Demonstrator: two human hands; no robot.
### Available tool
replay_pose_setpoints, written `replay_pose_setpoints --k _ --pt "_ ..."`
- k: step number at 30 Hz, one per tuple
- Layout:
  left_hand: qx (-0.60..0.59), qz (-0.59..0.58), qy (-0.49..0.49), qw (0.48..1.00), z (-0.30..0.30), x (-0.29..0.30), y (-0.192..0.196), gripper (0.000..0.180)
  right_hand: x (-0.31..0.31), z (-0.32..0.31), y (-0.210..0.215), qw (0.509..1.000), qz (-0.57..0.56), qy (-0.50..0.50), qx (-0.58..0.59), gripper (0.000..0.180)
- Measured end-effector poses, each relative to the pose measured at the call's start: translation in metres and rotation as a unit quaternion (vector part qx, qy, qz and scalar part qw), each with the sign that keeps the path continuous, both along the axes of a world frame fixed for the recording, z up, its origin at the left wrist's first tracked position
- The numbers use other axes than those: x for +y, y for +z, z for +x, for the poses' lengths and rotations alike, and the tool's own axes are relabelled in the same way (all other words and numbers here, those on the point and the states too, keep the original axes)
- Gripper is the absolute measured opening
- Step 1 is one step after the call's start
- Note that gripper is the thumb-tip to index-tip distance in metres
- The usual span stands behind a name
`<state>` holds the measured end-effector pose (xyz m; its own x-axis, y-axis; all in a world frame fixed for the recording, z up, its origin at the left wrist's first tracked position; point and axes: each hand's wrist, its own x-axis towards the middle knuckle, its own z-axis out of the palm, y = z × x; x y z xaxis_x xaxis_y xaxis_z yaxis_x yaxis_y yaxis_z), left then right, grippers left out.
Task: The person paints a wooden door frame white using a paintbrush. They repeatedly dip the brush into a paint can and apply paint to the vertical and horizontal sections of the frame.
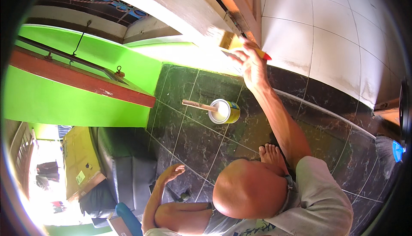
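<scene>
My right hand (pixel 254 69), raised, grips the handle of a flat paintbrush (pixel 231 41) with a yellow body and a red handle tip. The pale bristles are against or close to the whitish door frame (pixel 171 15); glare hides whether they touch. Below it, on the dark floor, stands a paint can (pixel 233 112) with white paint inside. A wooden stick (pixel 198 105) leans out over its rim. My left hand (pixel 172 174) is low beside my knee, fingers stretched out, holding nothing.
Dark marbled tiles (pixel 197 144) cover the floor, with white wall tiles (pixel 287 43) at upper right. A bright green wall (pixel 77 94) stands left. Nearby are a black sofa (pixel 128 163), a cardboard box (pixel 79 159) and a broom (pixel 386 152) with a blue head at far right.
</scene>
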<state>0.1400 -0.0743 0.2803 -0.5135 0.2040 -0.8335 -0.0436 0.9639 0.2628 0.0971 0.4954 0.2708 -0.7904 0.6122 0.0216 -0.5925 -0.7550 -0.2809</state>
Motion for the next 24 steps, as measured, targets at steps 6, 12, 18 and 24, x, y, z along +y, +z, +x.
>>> replay_pose_setpoints --k 6,12,18,24 --pt "-0.002 0.005 0.021 1.0 0.004 -0.017 -0.003 0.052 -0.006 0.023 -0.053 0.973 0.051 -0.08 -0.212 0.03" --pt "0.005 0.018 0.031 0.999 0.002 -0.015 -0.002 0.053 0.013 0.007 0.063 0.917 0.3 -0.148 -0.216 0.02" --pt "-0.001 0.049 0.027 0.998 -0.001 -0.023 -0.014 0.051 0.036 -0.002 0.195 0.881 0.414 -0.216 -0.084 0.025" --pt "-0.003 0.039 0.038 0.999 -0.002 -0.013 -0.015 0.052 0.046 -0.024 0.125 0.963 0.232 -0.113 0.073 0.033"
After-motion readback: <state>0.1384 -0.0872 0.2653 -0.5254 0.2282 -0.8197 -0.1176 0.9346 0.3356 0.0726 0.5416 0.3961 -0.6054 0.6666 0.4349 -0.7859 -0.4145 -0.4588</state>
